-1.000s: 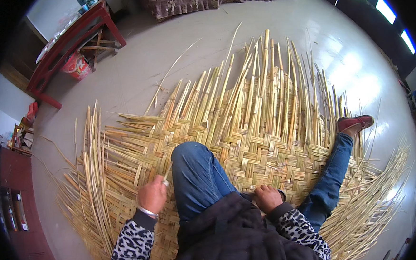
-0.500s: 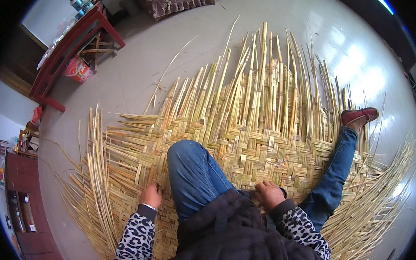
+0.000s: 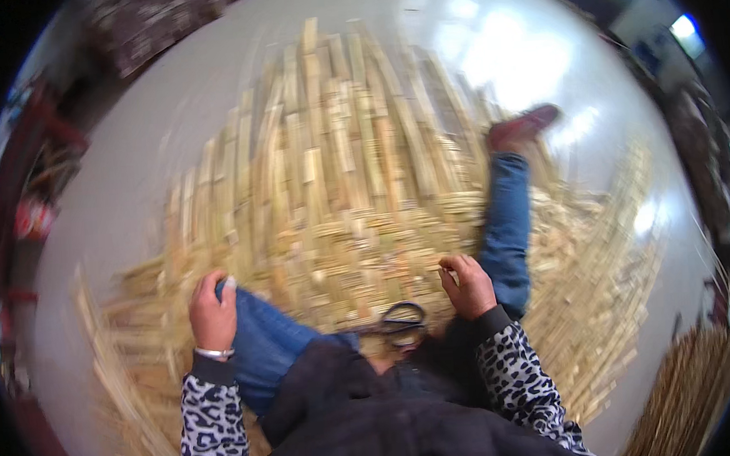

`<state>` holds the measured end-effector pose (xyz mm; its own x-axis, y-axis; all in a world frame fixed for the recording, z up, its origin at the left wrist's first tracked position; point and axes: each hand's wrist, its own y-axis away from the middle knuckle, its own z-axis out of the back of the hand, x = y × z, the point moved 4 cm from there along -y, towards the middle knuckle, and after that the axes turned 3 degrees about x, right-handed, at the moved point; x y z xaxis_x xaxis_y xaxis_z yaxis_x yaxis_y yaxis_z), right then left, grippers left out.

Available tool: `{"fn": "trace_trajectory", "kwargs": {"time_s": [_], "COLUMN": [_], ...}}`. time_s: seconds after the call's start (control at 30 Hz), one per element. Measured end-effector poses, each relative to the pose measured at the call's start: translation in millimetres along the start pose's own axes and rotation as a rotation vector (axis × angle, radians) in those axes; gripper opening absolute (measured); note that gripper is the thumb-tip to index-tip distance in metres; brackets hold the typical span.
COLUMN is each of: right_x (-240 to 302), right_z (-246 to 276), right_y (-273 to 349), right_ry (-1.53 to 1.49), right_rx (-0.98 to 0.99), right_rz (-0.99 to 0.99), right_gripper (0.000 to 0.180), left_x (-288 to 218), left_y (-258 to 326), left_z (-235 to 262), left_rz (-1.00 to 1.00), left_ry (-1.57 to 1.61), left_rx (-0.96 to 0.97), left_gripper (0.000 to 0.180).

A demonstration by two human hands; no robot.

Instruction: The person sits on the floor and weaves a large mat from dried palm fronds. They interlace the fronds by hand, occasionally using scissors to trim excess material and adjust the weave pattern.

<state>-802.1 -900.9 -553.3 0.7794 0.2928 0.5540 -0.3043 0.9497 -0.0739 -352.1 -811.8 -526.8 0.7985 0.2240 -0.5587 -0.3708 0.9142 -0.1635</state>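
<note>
Head camera, and it's a smeary one from my end. Left hand (image 3: 213, 317) is at 8 o'clock by the bent knee (image 3: 276, 338), thumb and fingers apart, nothing in it I can spot. Right hand (image 3: 469, 284) is at 4, fingers loosely curled; can't tell if a thin strip's pinched in there. Woven mat (image 3: 359, 266) fills the middle, loose ends fanning towards 12. Scissors (image 3: 402, 321) lie just shy of 6, between the hands. Red shoe (image 3: 524, 129) at 2.

My worry: a forward lean could shove the scissors into the weave, and a shifting foot might crack strips under it. Scissor blades? Can't make them out. Mat's near edge hides under the person, and the fisheye rim crops the brown bundle (image 3: 684, 392) at 4.
</note>
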Motion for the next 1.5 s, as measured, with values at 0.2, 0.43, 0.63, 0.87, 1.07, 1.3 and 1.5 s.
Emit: {"fn": "trace_trajectory", "kwargs": {"time_s": [0.2, 0.43, 0.63, 0.87, 1.07, 1.3, 1.5], "right_x": [-104, -228, -256, -256, -238, -246, -263], "right_z": [114, 149, 143, 137, 111, 80, 106], "right_y": [70, 149, 144, 118, 91, 90, 127], "right_ry": [0.223, 0.331, 0.315, 0.216, 0.159, 0.146, -0.451], "right_rx": [-0.416, -0.348, -0.144, -0.195, -0.255, -0.273, -0.705], "right_rz": [-0.175, -0.845, -1.029, -1.022, -0.99, -0.961, -0.968], "right_gripper": [0.012, 0.023, 0.036, 0.036, 0.038, 0.027, 0.02], "left_x": [-36, -28, -42, -46, -46, -39, -31], "left_y": [-6, -13, -14, -14, -16, -14, -18], "left_z": [-82, -85, -86, -86, -91, -88, -96], "left_rz": [-0.13, -0.087, -0.084, -0.082, -0.077, -0.103, -0.087], "left_ry": [-0.368, -0.357, -0.441, -0.488, -0.485, -0.457, -0.447], "left_rx": [0.36, 0.363, 0.369, 0.357, 0.386, 0.351, 0.418], "left_gripper": [0.023, 0.016, 0.014, 0.015, 0.016, 0.015, 0.017]}}
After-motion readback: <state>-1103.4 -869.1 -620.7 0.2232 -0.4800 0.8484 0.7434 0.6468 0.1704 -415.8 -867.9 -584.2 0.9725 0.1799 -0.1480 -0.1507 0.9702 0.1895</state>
